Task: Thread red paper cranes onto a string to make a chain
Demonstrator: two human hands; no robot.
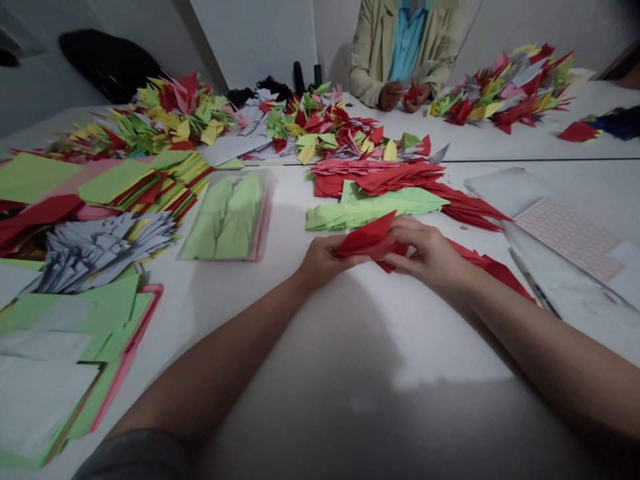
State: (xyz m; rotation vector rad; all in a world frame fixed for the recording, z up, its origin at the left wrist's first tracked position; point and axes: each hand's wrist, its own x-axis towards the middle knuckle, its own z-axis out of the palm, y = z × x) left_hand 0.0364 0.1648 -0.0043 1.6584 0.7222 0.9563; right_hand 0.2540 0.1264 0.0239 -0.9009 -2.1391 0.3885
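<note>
Paper point(364, 239): red, folded into a flat pointed piece, held between both hands just above the surface
Long axis: runs across the view from left to right, rising toward the far side; the tip points up and away
Left hand point(325, 261): closed on the paper's left end, fingers curled under and around it
Right hand point(425, 252): closed on the right end, fingers laid over the top; covers more of the paper and lies nearer the tip
Gap: hands almost meet, paper bridging them
Red folded pieces point(493, 267): fanned on the surface, running out from under the right hand
Ahead: light-green folded pieces point(375, 210) lying against a red pile point(380, 179)
Left side: clear plastic sleeve point(230, 215) of green paper, beside stacked coloured sheets point(110, 187) and grey folded pieces point(105, 252)
Right side: pink-gridded sheet point(570, 233)
Surface point(285, 227): white, with a seam across its far part
Far side: mounds of folded paper point(500, 90); co-worker's hands point(404, 97) hold a small red piece
</note>
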